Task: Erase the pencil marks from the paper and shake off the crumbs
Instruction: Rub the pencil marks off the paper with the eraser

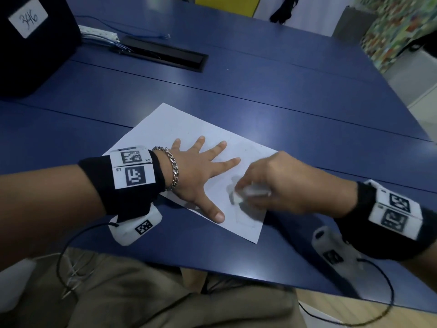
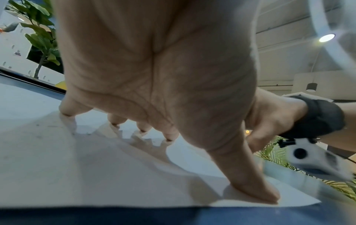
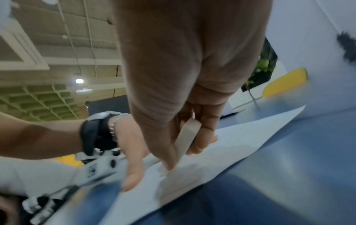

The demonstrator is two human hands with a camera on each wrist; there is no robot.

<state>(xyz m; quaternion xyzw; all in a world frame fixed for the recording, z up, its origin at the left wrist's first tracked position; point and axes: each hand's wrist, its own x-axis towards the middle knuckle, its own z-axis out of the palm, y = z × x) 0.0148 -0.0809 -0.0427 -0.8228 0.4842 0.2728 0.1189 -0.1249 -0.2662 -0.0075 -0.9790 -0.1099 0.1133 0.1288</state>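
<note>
A white sheet of paper (image 1: 165, 129) lies on the blue table (image 1: 283, 102). My left hand (image 1: 201, 169) lies flat on the paper with fingers spread, pressing it down; in the left wrist view its fingertips (image 2: 265, 196) touch the paper (image 2: 57, 167). My right hand (image 1: 272, 185) pinches a white eraser (image 1: 250, 191) and holds its end against the paper near the sheet's right corner. In the right wrist view the eraser (image 3: 186, 137) sits between thumb and fingers above the paper (image 3: 240, 137). Faint pencil lines (image 1: 241, 221) show near the front edge.
A black case (image 1: 35, 43) with a white label stands at the back left. A black cable slot (image 1: 165, 55) and white cords (image 1: 99, 35) lie beyond the paper. The table's front edge runs just below my wrists.
</note>
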